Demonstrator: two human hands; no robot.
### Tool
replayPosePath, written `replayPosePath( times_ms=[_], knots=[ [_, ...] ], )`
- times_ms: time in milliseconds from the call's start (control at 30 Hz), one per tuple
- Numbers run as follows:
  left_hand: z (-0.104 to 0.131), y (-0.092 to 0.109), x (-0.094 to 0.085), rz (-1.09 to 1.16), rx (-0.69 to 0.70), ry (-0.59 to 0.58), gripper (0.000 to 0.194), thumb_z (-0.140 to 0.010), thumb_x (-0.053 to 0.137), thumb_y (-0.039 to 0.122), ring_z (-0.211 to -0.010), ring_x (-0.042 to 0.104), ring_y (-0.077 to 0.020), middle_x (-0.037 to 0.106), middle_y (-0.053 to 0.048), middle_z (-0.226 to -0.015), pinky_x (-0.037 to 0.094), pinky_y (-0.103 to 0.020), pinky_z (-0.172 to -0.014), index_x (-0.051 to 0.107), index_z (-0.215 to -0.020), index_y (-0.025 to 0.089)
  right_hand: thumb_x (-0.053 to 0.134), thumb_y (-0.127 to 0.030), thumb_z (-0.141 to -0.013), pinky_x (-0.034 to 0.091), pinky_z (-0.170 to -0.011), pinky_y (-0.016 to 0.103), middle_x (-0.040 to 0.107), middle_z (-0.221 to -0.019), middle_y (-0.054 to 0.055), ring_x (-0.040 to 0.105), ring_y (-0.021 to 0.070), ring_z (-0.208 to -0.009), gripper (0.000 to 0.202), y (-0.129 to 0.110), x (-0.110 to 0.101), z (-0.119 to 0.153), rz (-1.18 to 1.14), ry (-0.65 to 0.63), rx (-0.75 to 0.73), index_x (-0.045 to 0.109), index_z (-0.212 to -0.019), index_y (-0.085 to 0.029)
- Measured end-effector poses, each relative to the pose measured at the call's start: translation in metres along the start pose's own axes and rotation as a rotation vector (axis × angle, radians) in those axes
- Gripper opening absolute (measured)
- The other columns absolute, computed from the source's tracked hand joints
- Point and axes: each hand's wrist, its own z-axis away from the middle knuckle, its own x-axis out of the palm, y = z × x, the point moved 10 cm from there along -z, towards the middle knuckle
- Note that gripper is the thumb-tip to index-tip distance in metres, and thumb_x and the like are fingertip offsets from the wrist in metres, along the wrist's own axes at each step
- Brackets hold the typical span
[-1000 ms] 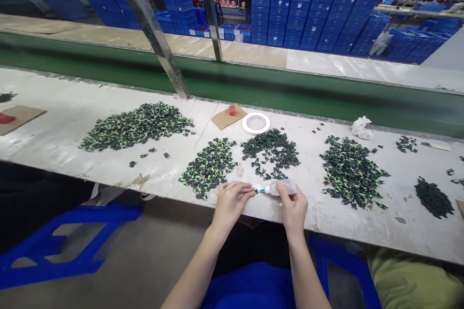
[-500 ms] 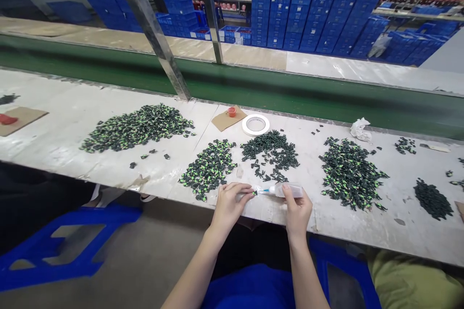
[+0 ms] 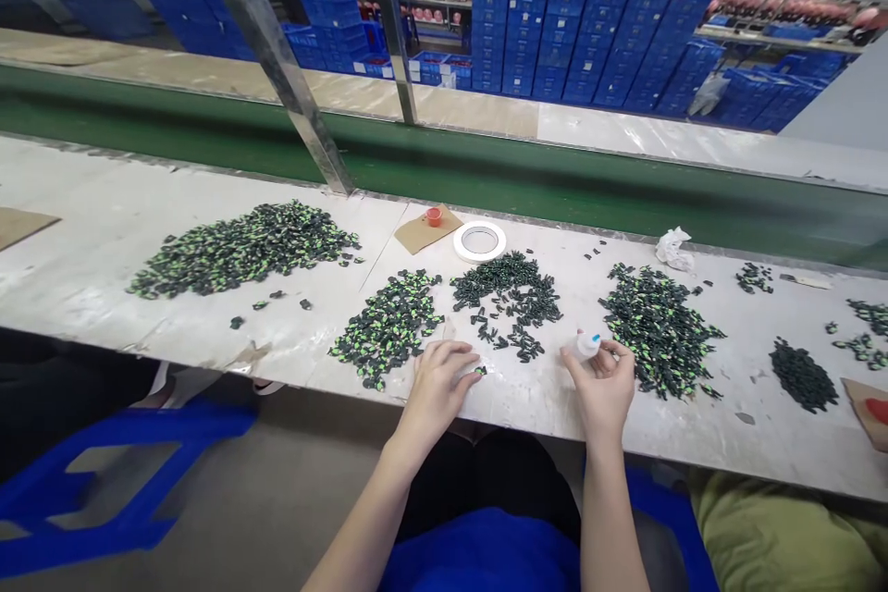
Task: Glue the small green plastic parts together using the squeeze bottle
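Note:
Between the thumb and fingers of my left hand (image 3: 438, 381) is a small black-and-green part (image 3: 481, 371), held just above the table's front edge. My right hand (image 3: 602, 387) grips a small white glue bottle (image 3: 586, 346) with a blue tip, turned upward and away from the part. Left of my left hand lies a pile of black-and-green parts (image 3: 388, 324). Beyond my hands is a looser pile of small dark pieces (image 3: 510, 291). A larger pile of black-and-green parts (image 3: 656, 324) spreads to the right of my right hand.
A roll of white tape (image 3: 500, 243) and a red cup (image 3: 434, 216) on cardboard (image 3: 409, 239) stand behind the piles. A big heap of parts (image 3: 242, 250) lies left. Crumpled tissue (image 3: 674, 250) rests at the right back. A metal post (image 3: 305, 116) rises behind the table.
My right hand has moved right, taking the glue bottle away from the part and tipping its nozzle up. My left hand keeps the part in nearly the same place. The view has shifted slightly.

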Motion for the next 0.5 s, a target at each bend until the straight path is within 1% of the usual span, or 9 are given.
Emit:
replayPosePath(
  times_ms=[67, 100, 167, 233, 267, 300, 367, 433, 500],
  knots=[
    [0.001, 0.001, 0.003, 0.001, 0.031, -0.002, 0.013, -0.080, 0.067, 0.016, -0.104, 0.057, -0.0256, 0.069, -0.005, -0.102, 0.044, -0.044, -0.090, 0.071, -0.089, 0.025, 0.083, -0.039, -0.056, 0.047, -0.093, 0.047, 0.068, -0.099, 0.010, 0.066, 0.0249, -0.096, 0.062, -0.004, 0.001, 0.003, 0.073, 0.000, -0.043, 0.047, -0.103, -0.021],
    [0.002, 0.001, 0.005, 0.007, 0.041, -0.007, 0.012, -0.081, 0.065, 0.016, -0.104, 0.056, -0.0255, 0.068, -0.005, -0.102, 0.044, -0.044, -0.091, 0.072, -0.087, 0.025, 0.083, -0.040, -0.057, 0.047, -0.093, 0.047, 0.067, -0.104, 0.011, 0.064, 0.0256, -0.099, 0.067, -0.012, -0.001, 0.006, 0.116, 0.021, -0.099, 0.047, -0.109, -0.020],
    [0.003, 0.000, 0.007, 0.018, 0.049, -0.008, 0.012, -0.083, 0.064, 0.016, -0.104, 0.056, -0.0254, 0.068, -0.005, -0.101, 0.044, -0.044, -0.091, 0.071, -0.085, 0.025, 0.083, -0.041, -0.060, 0.049, -0.088, 0.045, 0.063, -0.113, 0.014, 0.061, 0.0264, -0.103, 0.071, -0.036, -0.011, 0.018, 0.226, 0.127, -0.287, 0.048, -0.117, -0.019],
    [0.003, 0.000, 0.007, 0.024, 0.047, 0.005, 0.012, -0.083, 0.062, 0.016, -0.103, 0.056, -0.0254, 0.068, -0.005, -0.099, 0.044, -0.044, -0.090, 0.071, -0.085, 0.025, 0.081, -0.039, -0.066, 0.051, -0.082, 0.042, 0.063, -0.106, 0.012, 0.060, 0.0255, -0.097, 0.057, -0.066, -0.014, 0.038, 0.364, 0.223, -0.532, 0.055, -0.112, -0.018],
    [0.003, 0.000, 0.007, 0.028, 0.048, 0.012, 0.012, -0.084, 0.062, 0.016, -0.102, 0.056, -0.0252, 0.069, -0.005, -0.098, 0.044, -0.043, -0.089, 0.070, -0.085, 0.024, 0.079, -0.037, -0.070, 0.051, -0.079, 0.040, 0.064, -0.098, 0.010, 0.060, 0.0244, -0.092, 0.044, -0.076, -0.008, 0.048, 0.434, 0.201, -0.635, 0.060, -0.105, -0.019],
    [0.003, 0.001, 0.006, 0.035, 0.050, 0.016, 0.012, -0.084, 0.061, 0.015, -0.100, 0.056, -0.0249, 0.069, -0.005, -0.096, 0.044, -0.043, -0.089, 0.070, -0.086, 0.024, 0.076, -0.035, -0.074, 0.050, -0.077, 0.039, 0.064, -0.090, 0.008, 0.059, 0.0235, -0.087, 0.030, -0.082, 0.003, 0.055, 0.495, 0.120, -0.709, 0.065, -0.098, -0.020],
    [0.004, 0.003, 0.005, 0.053, 0.056, 0.023, 0.013, -0.085, 0.060, 0.015, -0.098, 0.057, -0.0241, 0.071, -0.004, -0.092, 0.044, -0.041, -0.088, 0.069, -0.088, 0.024, 0.068, -0.032, -0.083, 0.050, -0.075, 0.037, 0.064, -0.083, 0.006, 0.057, 0.0225, -0.083, 0.012, -0.079, 0.033, 0.063, 0.575, -0.146, -0.752, 0.069, -0.090, -0.023],
    [0.004, 0.005, 0.003, 0.069, 0.058, 0.020, 0.013, -0.085, 0.059, 0.015, -0.096, 0.057, -0.0236, 0.072, -0.003, -0.090, 0.044, -0.040, -0.088, 0.068, -0.089, 0.023, 0.059, -0.031, -0.089, 0.051, -0.073, 0.036, 0.065, -0.085, 0.006, 0.057, 0.0224, -0.082, 0.014, -0.065, 0.055, 0.066, 0.622, -0.342, -0.696, 0.072, -0.091, -0.024],
    [0.005, 0.006, 0.001, 0.081, 0.056, 0.012, 0.013, -0.086, 0.059, 0.015, -0.095, 0.058, -0.0233, 0.072, -0.002, -0.088, 0.044, -0.040, -0.087, 0.068, -0.090, 0.024, 0.056, -0.031, -0.090, 0.051, -0.071, 0.036, 0.066, -0.088, 0.007, 0.058, 0.0227, -0.081, 0.018, -0.051, 0.066, 0.063, 0.660, -0.398, -0.615, 0.072, -0.090, -0.023]
  ],
)
